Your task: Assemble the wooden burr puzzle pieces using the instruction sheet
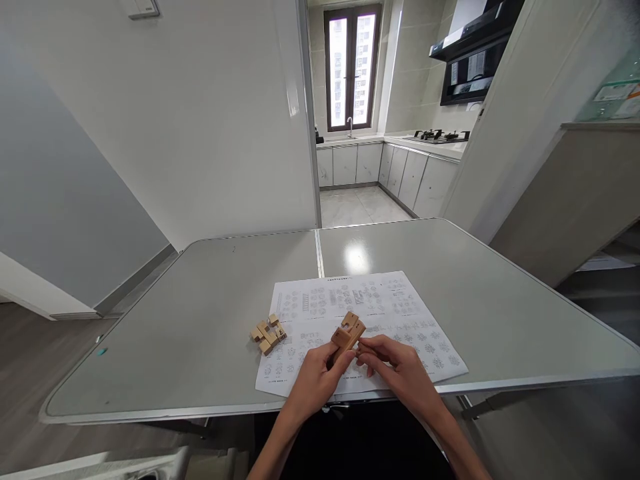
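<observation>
Both grips clasp a wooden puzzle block (349, 330) above the instruction sheet (410, 313).

Thumb and fingers of the left hand (314, 381) pinch the block's near end, and the right hand (403, 373) closes its fingertips on the same end from the other side; the block tilts up and away over the sheet's near middle. Loose wooden pieces (267, 334) sit clustered at the sheet's left edge. Under the sheet lies the grey tabletop (200, 300).

Paper sheet (400, 313) diagrams illegibly tiny; wooden block (349, 331) base seemingly inside left hand (315, 380) grip.
</observation>
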`<state>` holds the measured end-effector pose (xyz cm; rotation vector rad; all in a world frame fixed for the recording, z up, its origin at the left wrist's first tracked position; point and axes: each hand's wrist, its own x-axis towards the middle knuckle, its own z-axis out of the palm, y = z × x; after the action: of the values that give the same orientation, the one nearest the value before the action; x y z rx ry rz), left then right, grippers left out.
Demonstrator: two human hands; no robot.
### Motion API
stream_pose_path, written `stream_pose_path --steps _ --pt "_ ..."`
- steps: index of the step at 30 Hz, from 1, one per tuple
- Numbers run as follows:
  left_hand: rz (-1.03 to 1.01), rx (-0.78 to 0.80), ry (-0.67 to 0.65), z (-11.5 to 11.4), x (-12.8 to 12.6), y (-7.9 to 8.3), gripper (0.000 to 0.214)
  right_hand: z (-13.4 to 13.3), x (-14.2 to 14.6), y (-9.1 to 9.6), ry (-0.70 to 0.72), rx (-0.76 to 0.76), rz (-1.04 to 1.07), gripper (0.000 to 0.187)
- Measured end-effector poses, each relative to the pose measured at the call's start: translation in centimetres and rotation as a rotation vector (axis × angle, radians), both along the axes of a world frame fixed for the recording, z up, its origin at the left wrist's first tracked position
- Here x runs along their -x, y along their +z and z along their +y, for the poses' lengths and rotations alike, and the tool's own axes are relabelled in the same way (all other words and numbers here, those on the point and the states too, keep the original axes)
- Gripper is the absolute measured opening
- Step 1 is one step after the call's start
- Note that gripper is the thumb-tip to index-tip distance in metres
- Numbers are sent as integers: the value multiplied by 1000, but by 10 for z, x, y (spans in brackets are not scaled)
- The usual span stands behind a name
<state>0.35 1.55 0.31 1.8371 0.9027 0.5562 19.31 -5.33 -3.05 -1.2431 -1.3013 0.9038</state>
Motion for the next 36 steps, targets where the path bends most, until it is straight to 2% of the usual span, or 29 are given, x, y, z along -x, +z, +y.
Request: stream_pose_path --steps 18,24,29,36 --pt "1 -5 -23 -1 1 4 43 0 0 0 51 -30 -6 23" --pt "18 -8 -40 -1 2 5 45 -1 0 6 62 -48 -25 25" --pt "19 -13 -47 0 2 6 45 0 0 5 32 -39 -45 25" --pt "-9 12 -46 1 1 5 50 -2 0 3 -35 -46 1 33"
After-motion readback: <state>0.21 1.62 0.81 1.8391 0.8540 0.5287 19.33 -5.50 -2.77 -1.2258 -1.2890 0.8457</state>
